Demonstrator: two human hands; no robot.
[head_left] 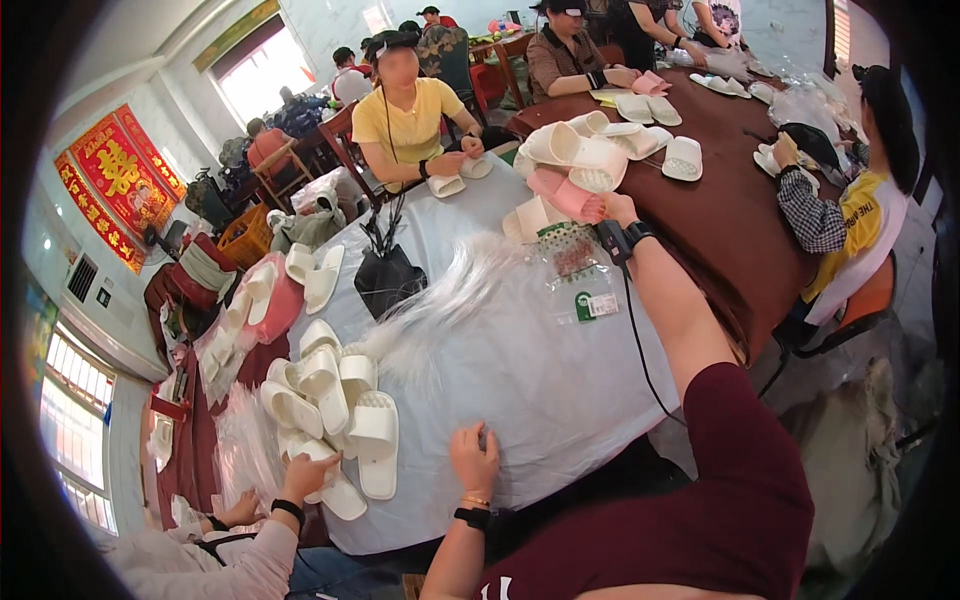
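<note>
My right arm reaches far across the table, and my right hand closes on the end of a pink slipper. That slipper lies against a pile of cream slippers. A clear plastic bag with red and green print lies flat just below the hand. My left hand rests near the table's front edge with its fingers curled in. Whether anything sits inside them is hidden. To its left, a heap of white slippers lies on the sheet, and another person's hand touches it.
A pale plastic sheet covers this table; strands of clear film and a black bag lie on it. A brown-covered table adjoins at right. Co-workers sit around. A black cable hangs from my right wrist.
</note>
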